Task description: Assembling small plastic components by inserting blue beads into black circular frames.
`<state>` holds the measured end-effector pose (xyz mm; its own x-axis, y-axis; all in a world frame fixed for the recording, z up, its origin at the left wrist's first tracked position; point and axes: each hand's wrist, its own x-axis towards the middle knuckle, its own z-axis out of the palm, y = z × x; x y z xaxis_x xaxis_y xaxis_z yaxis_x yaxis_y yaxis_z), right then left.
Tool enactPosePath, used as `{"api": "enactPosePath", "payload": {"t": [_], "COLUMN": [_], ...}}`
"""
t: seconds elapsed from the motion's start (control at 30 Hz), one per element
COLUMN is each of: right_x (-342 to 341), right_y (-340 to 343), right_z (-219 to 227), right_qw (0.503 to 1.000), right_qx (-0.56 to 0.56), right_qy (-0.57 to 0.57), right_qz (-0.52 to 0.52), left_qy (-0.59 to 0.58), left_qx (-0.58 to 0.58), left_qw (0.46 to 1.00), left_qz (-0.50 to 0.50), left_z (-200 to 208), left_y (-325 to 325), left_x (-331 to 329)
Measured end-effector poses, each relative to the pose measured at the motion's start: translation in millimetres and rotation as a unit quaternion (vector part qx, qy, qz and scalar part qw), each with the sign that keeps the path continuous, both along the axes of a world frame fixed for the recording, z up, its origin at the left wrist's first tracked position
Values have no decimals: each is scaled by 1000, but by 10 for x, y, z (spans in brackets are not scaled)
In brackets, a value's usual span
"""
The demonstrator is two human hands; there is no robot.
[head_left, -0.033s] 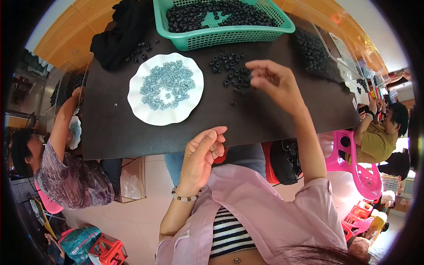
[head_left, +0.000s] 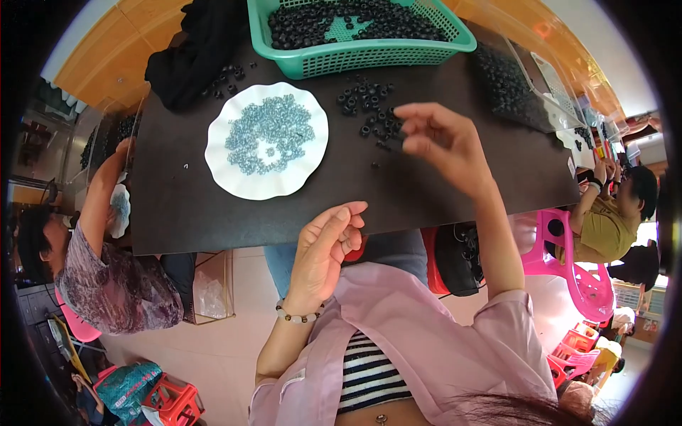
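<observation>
My right hand hovers beside a loose pile of small black ring-like parts on the dark table. Its thumb and fingers are apart, and I see nothing between them. Close to the table's near edge is my left hand, its thumb pressed against curled fingers. Whatever it may hold is hidden or too small to make out. A white plate with a wavy rim lies to the left, bearing many small clear bluish pieces. One single black part rests apart from the pile.
A green basket of black parts stands at the far edge. A clear bin with more is at the far right, a black cloth at the far left. Other people sit left and right; a pink chair stands right.
My right thumb has dropped slightly, so the gap to the fingers is wider. My left hand stays nearly still.
</observation>
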<state>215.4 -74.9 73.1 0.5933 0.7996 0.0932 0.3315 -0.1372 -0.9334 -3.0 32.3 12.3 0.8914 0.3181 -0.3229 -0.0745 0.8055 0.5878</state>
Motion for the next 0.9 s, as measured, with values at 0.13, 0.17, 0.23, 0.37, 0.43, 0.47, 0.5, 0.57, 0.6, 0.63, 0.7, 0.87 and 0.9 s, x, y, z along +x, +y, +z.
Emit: {"api": "enactPosePath", "payload": {"t": [0.13,0.17,0.23,0.37,0.43,0.47,0.5,0.57,0.6,0.63,0.7,0.87,0.9], "right_x": [-481,-557,-647,-779,-825,-838,-854,-875,-876,-877,-881,-887,-892], "right_y": [-84,-77,-43,30,65,76,87,102,107,113,125,156,161], "right_z": [142,145,121,13,-16,-29,-43,-62,-63,-66,-84,-101,-97], "right_qw": [989,980,974,941,934,934,937,939,941,943,945,942,945], "right_qx": [27,27,45,98,115,116,117,119,115,110,107,104,98], "right_qy": [-124,-174,-195,-304,-321,-320,-311,-301,-293,-286,-280,-279,-265], "right_qz": [74,90,102,115,107,109,112,116,122,128,134,154,165], "left_qy": [-2,-6,-8,-30,-41,-32,-24,-26,-30,-30,-21,-47,-45], "left_qx": [3,12,23,76,69,43,17,5,-8,-8,-10,-60,-73], "left_qw": [1000,1000,1000,997,997,998,999,1000,999,999,1000,997,996], "left_qz": [-12,-11,-8,-6,-10,-12,-15,-14,-15,-14,-9,-24,-26], "left_z": [60,77,77,18,-9,-20,-25,-25,-24,-28,-50,-59,-41], "left_y": [-8,-16,-23,-5,-5,-13,-16,-14,-9,-3,14,91,109], "left_x": [21,22,16,-43,-70,-81,-95,-119,-122,-135,-174,-211,-212]}}
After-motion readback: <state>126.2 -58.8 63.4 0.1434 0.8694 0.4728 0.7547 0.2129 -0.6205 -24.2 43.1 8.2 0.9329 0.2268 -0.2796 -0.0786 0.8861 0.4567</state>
